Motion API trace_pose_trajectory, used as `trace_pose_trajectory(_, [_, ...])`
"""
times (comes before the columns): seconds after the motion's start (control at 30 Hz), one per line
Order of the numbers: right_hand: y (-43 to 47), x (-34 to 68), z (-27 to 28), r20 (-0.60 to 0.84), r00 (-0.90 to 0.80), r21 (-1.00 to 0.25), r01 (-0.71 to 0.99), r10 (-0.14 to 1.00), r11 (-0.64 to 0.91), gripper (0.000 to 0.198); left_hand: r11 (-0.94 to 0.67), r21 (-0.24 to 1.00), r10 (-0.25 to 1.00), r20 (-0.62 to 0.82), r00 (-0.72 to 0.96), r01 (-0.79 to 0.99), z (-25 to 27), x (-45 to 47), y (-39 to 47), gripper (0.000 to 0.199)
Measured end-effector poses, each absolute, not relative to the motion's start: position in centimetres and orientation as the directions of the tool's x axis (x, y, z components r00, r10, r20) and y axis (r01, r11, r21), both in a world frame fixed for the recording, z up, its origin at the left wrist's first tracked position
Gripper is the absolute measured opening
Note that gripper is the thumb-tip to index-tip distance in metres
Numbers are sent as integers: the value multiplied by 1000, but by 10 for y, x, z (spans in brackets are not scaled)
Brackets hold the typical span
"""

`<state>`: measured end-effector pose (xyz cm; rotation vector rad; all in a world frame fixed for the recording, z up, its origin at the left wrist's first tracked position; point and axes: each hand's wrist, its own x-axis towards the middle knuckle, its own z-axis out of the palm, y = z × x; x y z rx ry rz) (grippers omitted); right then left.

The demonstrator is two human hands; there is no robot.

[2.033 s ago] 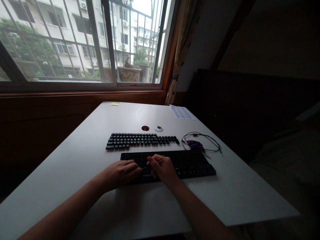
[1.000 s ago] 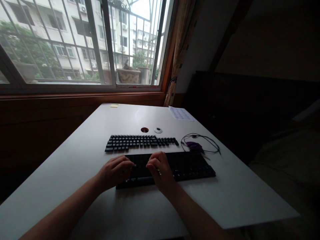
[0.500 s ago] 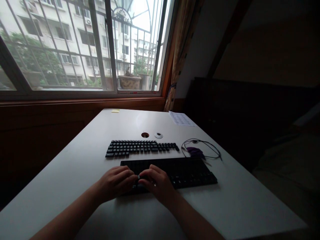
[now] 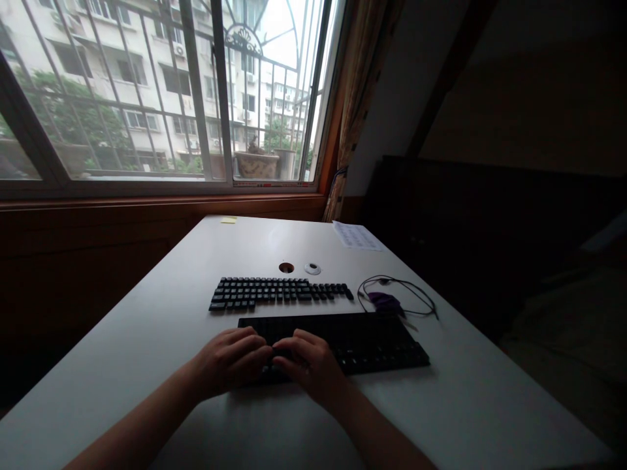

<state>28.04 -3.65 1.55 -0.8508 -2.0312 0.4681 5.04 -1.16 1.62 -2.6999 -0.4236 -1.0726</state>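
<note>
A black keyboard base [image 4: 372, 336] lies across the white desk in front of me, with most of its key places dark and bare of caps. My left hand [image 4: 232, 358] rests over its left part, fingers curled and pressed together; whatever lies under them is hidden. Close beside it, my right hand [image 4: 311, 362] has thumb and forefinger closed about a small dark keycap [image 4: 283, 353], just at the left fingertips. Behind the base, loose black keycaps [image 4: 262, 291] stand in rows on the desk.
A coiled black cable [image 4: 416, 285] and a purple cloth-like item [image 4: 385, 303] lie right of the keycaps. Farther back are a round hole [image 4: 287, 267], a white ring-shaped cover [image 4: 312, 268], a printed sheet [image 4: 357, 236] and a yellow note [image 4: 228, 220]. A barred window [image 4: 147, 98] stands beyond.
The view has shifted slightly, so everything sits a little lower and to the right. Both hands stay over the same part of the keyboard; the fingertips have moved only slightly.
</note>
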Motion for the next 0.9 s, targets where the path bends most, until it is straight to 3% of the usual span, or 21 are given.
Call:
trace_pose_trajectory(0.4, [-36,281,16,590,-362,-578,435,721,691,27,-919,113,341,709,617,379,8,53,-6,22])
trace_pose_trajectory(0.9, [-34,282,13,633,-364,-512,465,683,722,25,-919,188,373,699,610,347,15,54,-6,19])
